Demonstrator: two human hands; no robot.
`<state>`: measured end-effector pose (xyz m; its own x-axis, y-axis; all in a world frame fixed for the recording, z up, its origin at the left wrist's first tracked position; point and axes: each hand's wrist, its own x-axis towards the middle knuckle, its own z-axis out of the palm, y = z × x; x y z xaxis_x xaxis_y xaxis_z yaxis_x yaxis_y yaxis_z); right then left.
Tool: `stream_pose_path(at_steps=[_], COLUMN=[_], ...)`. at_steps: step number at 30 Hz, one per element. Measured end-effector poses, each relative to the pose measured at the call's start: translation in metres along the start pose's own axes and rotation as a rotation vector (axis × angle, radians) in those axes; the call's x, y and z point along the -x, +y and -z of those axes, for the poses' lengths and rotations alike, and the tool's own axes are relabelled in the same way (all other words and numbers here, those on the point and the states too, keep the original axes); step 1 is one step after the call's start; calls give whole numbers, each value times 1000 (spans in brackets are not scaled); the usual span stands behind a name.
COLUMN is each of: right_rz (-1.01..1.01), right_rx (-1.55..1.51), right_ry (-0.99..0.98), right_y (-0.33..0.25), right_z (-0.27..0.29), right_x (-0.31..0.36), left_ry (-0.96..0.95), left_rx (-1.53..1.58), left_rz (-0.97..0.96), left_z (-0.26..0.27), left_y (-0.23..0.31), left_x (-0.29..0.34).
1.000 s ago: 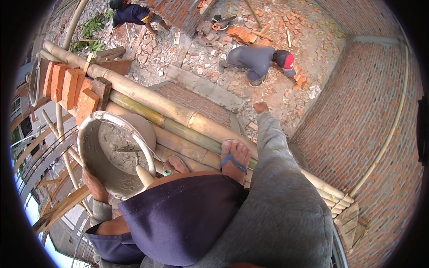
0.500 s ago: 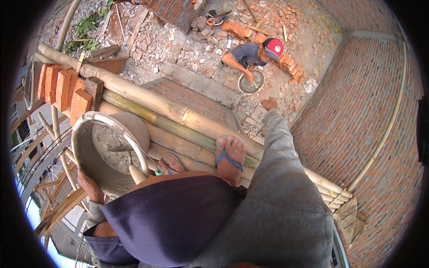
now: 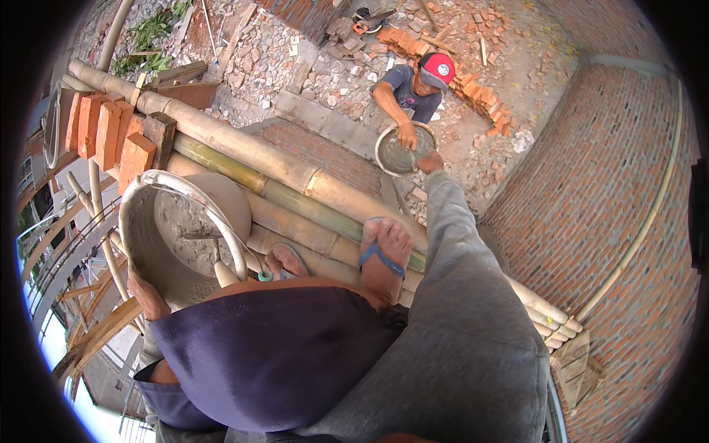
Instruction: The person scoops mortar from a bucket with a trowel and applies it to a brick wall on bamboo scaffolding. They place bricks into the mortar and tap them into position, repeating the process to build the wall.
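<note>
My left hand point(image 3: 146, 292) grips the lower left side of a whitish bucket point(image 3: 235, 203), which is tilted toward me on the bamboo poles. Grey mortar point(image 3: 185, 232) lies inside it, along with a trowel point(image 3: 224, 274) whose pale handle leans on the rim. Reaching down past the poles, my right hand point(image 3: 429, 162) is closed at the rim of a second mortar bucket point(image 3: 379, 153); its fingertips are hard to make out. From below, a co-worker point(image 3: 413, 87) in a red and black cap holds a hand over that bucket's mortar.
My sandalled foot point(image 3: 384, 255) stands on a platform of bamboo poles point(image 3: 295, 184). Orange bricks point(image 3: 107, 133) are lined up on its left end. A brick wall point(image 3: 591, 184) rises at the right. Rubble point(image 3: 258, 66) and a brick stack point(image 3: 484, 100) lie on the ground below.
The co-worker has raised the lower bucket up and left, toward me. My right hand has moved slightly left and now meets its rim. My left hand stays on the near bucket.
</note>
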<state>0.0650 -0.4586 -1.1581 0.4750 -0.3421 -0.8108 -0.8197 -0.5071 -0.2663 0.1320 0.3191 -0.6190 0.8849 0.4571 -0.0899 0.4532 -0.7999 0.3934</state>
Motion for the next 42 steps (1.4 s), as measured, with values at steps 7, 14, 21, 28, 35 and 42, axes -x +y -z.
stream_pose_path(at_steps=[7, 14, 21, 28, 35, 42], right_rz=[-99, 226, 227, 148, 272, 245], right_rx=[-376, 0, -372, -327, -414, -358], right_ry=[-257, 87, -39, 5, 85, 118], right_y=[-30, -19, -58, -169, -249, -329], right_z=[-32, -10, 60, 163, 244, 330], right_x=[10, 37, 104, 240, 389, 545], left_ry=[-67, -59, -667, -639, -676, 107], left_rx=[76, 68, 696, 908, 902, 32], left_rz=[129, -104, 447, 617, 564, 48], left_z=[-1, -13, 13, 10, 11, 1], left_y=[23, 91, 147, 131, 118, 163], left_x=[3, 20, -12, -2, 2, 93])
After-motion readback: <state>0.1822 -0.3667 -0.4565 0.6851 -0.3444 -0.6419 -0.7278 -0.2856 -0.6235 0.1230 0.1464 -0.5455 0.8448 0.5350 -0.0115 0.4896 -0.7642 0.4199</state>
